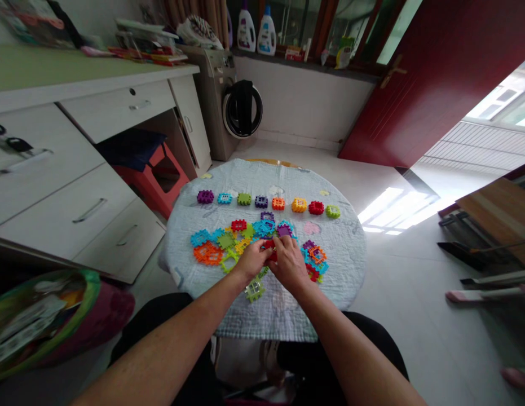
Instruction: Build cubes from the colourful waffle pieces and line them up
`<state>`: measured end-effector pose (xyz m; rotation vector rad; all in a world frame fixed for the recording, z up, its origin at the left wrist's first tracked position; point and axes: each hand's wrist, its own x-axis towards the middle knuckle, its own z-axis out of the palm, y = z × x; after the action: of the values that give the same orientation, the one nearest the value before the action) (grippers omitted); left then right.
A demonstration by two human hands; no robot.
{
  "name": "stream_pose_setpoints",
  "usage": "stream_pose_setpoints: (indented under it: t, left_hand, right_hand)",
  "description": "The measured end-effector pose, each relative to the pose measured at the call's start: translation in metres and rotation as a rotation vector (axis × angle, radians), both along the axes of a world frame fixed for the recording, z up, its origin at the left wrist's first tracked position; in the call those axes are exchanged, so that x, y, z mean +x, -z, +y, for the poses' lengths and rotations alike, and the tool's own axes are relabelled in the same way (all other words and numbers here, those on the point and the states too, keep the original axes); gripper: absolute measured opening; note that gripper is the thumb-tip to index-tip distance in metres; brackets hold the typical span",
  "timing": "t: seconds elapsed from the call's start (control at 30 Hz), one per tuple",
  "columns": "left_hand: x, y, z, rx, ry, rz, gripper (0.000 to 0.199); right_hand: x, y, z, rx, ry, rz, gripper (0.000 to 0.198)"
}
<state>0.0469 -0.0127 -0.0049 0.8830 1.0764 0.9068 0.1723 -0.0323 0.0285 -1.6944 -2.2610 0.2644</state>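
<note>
My left hand [251,261] and my right hand [289,262] meet over the round table, fingers closed on red interlocking plastic pieces [269,246]. Fingers cover most of the red part, so its full shape is hidden. Around my hands lies a pile of loose notched pieces, among them orange panels [208,254], a blue panel [264,226] and a purple panel [284,229]. A light green piece [254,289] is just below my left hand. Beyond the pile, several assembled blocks stand in a row, from a purple block [205,196] to a lime block [332,211].
A pale patterned cloth [232,321] covers the table. To the left are white drawers [88,208], a red stool [154,180] and a full waste bin [97,316]. A washing machine [215,101] with its door open stands behind; a dark red door [414,84] is at right.
</note>
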Motion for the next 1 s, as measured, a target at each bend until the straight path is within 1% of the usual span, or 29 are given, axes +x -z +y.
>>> stream_pose_setpoints:
  t: [0.17,0.3,0.37,0.43,0.6,0.7,0.83,1.0]
  left_hand:
    - [0.002,-0.002,0.000,0.005,0.041,0.030,0.041]
    - [-0.002,-0.009,0.000,-0.009,0.058,0.104,0.033]
    - [-0.005,-0.014,0.001,-0.021,0.035,0.121,0.027]
    - [-0.009,-0.018,0.002,-0.029,0.009,0.131,0.025]
    - [-0.020,-0.023,0.013,0.003,-0.052,0.150,0.029]
    - [-0.026,-0.024,0.020,0.004,-0.105,0.147,0.033]
    - [-0.031,-0.023,0.024,-0.014,-0.136,0.162,0.035]
    - [-0.031,-0.018,0.024,-0.020,-0.108,0.193,0.035]
  right_hand:
    - [0.004,0.011,0.005,-0.058,0.042,0.044,0.028]
    - [0.025,0.013,0.024,-0.123,0.014,0.091,0.027]
    - [0.044,0.012,0.040,-0.129,0.023,0.072,0.032]
    - [0.067,0.011,0.058,-0.107,0.065,0.035,0.042]
    - [0.126,0.006,0.110,-0.093,0.167,-0.099,0.039]
    - [0.153,0.001,0.142,-0.070,0.250,-0.190,0.039]
    - [0.171,-0.002,0.179,-0.087,0.295,-0.260,0.040]
    - [0.174,0.004,0.207,-0.155,0.224,-0.359,0.039]
